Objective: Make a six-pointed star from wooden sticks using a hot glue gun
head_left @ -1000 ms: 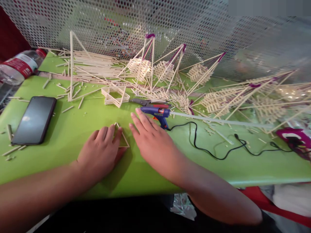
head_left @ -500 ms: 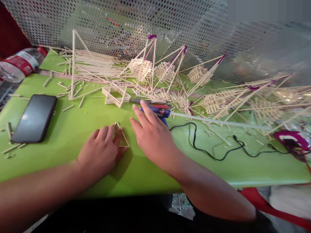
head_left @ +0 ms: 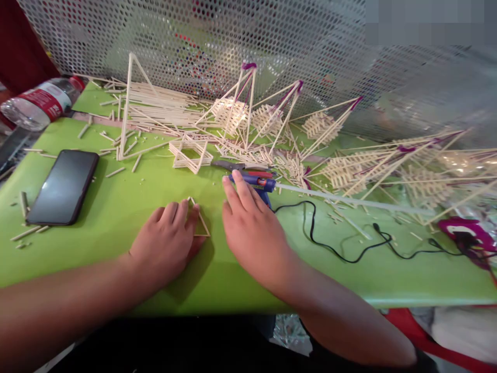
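Note:
My left hand [head_left: 165, 246] lies on the green table, its fingertips and thumb against a small triangle of glued wooden sticks [head_left: 203, 226], which covers part of the triangle. My right hand [head_left: 252, 233] is spread with the fingers apart, and its fingertips reach over the near side of a blue hot glue gun [head_left: 256, 181]. I cannot tell whether they press on it. A long translucent glue stick [head_left: 349, 199] runs to the right from the gun. Just behind the gun lies a grey-handled pair of scissors or pliers [head_left: 229, 166].
A black phone [head_left: 62, 187] lies on the green table [head_left: 108, 269] at left. A star-shaped stick frame [head_left: 190, 155], several stick structures and loose sticks spread across the back. Behind them stands a perforated mesh screen [head_left: 194, 36]. A black cord [head_left: 334, 248] trails right.
My right hand has moved forward from beside the glue gun and now overlaps it. My left hand stays on the triangle. The whole view has shifted slightly.

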Motion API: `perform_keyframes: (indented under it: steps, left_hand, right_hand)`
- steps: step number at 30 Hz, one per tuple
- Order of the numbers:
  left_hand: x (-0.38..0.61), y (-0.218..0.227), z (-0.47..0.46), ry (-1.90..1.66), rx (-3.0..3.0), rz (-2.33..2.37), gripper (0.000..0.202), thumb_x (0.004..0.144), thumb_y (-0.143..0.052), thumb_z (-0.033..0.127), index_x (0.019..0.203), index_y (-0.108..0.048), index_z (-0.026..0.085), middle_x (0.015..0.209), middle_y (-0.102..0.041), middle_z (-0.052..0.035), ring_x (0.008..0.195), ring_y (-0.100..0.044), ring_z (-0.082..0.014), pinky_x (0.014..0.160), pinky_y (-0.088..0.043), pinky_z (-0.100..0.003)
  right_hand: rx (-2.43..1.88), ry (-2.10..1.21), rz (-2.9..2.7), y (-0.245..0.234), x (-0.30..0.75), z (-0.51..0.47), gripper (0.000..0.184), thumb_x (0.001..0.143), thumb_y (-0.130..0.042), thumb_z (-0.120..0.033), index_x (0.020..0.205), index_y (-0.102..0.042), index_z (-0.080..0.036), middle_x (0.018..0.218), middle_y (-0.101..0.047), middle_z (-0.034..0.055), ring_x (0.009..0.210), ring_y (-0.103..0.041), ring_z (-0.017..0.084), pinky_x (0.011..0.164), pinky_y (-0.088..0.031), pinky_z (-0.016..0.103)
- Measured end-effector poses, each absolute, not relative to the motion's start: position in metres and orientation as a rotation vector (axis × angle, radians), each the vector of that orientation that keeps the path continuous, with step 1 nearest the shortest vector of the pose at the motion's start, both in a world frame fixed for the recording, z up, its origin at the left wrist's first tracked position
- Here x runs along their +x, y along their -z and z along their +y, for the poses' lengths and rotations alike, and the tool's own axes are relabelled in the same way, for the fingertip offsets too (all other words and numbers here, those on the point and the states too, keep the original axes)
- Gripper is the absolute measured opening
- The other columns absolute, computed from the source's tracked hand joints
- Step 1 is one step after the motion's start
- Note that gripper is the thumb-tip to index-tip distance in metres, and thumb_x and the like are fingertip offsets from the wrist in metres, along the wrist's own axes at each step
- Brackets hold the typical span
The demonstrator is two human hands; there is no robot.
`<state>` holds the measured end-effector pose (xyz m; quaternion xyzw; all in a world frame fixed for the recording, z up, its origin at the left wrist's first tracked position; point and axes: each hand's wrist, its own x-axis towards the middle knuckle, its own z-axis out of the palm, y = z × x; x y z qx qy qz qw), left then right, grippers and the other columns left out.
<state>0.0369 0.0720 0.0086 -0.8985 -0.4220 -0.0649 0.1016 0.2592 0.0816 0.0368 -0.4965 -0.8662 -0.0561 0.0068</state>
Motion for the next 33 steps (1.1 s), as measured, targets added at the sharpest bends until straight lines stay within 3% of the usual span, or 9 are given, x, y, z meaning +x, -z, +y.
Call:
perform_keyframes:
  steps: [5, 10, 15, 20, 23, 29, 33]
  left_hand:
    - [0.037, -0.010, 0.072, 0.176, -2.652, -1.246, 0.056, 0.110, -0.069, 0.044, 0.149, -0.073, 0.003, 0.139, -0.076, -0.0264, 0.111, -0.071, -0.0370, 0.088, -0.059, -0.049]
    - [0.039, -0.011, 0.073, 0.199, -2.636, -1.242, 0.058, 0.108, -0.071, 0.043, 0.147, -0.072, 0.000, 0.135, -0.077, -0.0259, 0.109, -0.070, -0.0363, 0.087, -0.061, -0.049]
    - [0.039, -0.011, 0.072, 0.212, -2.646, -1.247, 0.059, 0.109, -0.070, 0.042, 0.151, -0.070, 0.001, 0.137, -0.076, -0.0256, 0.109, -0.071, -0.0363, 0.086, -0.061, -0.050]
    - [0.038, -0.012, 0.073, 0.195, -2.669, -1.258, 0.055, 0.109, -0.070, 0.042, 0.148, -0.072, 0.003, 0.138, -0.075, -0.0270, 0.110, -0.071, -0.0370, 0.087, -0.061, -0.050]
    - [0.038, -0.013, 0.073, 0.179, -2.668, -1.262, 0.055, 0.109, -0.070, 0.042, 0.147, -0.072, 0.002, 0.134, -0.076, -0.0267, 0.109, -0.071, -0.0365, 0.087, -0.060, -0.049]
    - [0.038, -0.012, 0.073, 0.186, -2.641, -1.237, 0.056, 0.110, -0.066, 0.043, 0.150, -0.070, 0.003, 0.140, -0.076, -0.0257, 0.110, -0.071, -0.0362, 0.086, -0.061, -0.048]
    - [0.039, -0.012, 0.072, 0.188, -2.638, -1.243, 0.054, 0.111, -0.065, 0.043, 0.147, -0.072, 0.003, 0.140, -0.076, -0.0254, 0.109, -0.070, -0.0358, 0.086, -0.061, -0.049]
  right_hand:
    - [-1.395, 0.073, -2.729, -0.031, 0.249, 0.098, 0.067, 0.109, -0.053, -0.003, 0.174, -0.053, -0.018, 0.191, -0.028, 0.0185, 0.179, -0.020, 0.042, 0.142, -0.035, 0.067]
    - [-1.382, -0.045, -2.803, -0.018, 0.247, 0.108, 0.070, 0.109, -0.055, -0.002, 0.175, -0.054, -0.026, 0.192, -0.023, 0.0170, 0.180, -0.016, 0.041, 0.141, -0.036, 0.068]
    - [-1.405, -0.004, -2.788, -0.020, 0.249, 0.108, 0.063, 0.110, -0.057, -0.005, 0.170, -0.060, -0.022, 0.192, -0.024, 0.0149, 0.180, -0.014, 0.039, 0.143, -0.032, 0.065]
    - [-1.411, -0.010, -2.785, -0.019, 0.250, 0.107, 0.074, 0.109, -0.054, -0.003, 0.179, -0.047, -0.027, 0.193, -0.018, 0.0151, 0.181, -0.012, 0.038, 0.141, -0.036, 0.067]
    - [-1.403, -0.033, -2.823, -0.018, 0.250, 0.107, 0.073, 0.109, -0.055, -0.002, 0.176, -0.051, -0.030, 0.193, -0.022, 0.0150, 0.180, -0.014, 0.039, 0.140, -0.038, 0.066]
    - [-1.414, -0.042, -2.776, -0.019, 0.252, 0.107, 0.078, 0.107, -0.054, 0.001, 0.180, -0.044, -0.025, 0.193, -0.020, 0.0162, 0.181, -0.013, 0.037, 0.143, -0.032, 0.064]
    - [-1.414, -0.098, -2.813, -0.021, 0.252, 0.108, 0.072, 0.107, -0.053, 0.002, 0.174, -0.054, -0.023, 0.190, -0.027, 0.0191, 0.179, -0.018, 0.040, 0.141, -0.036, 0.066]
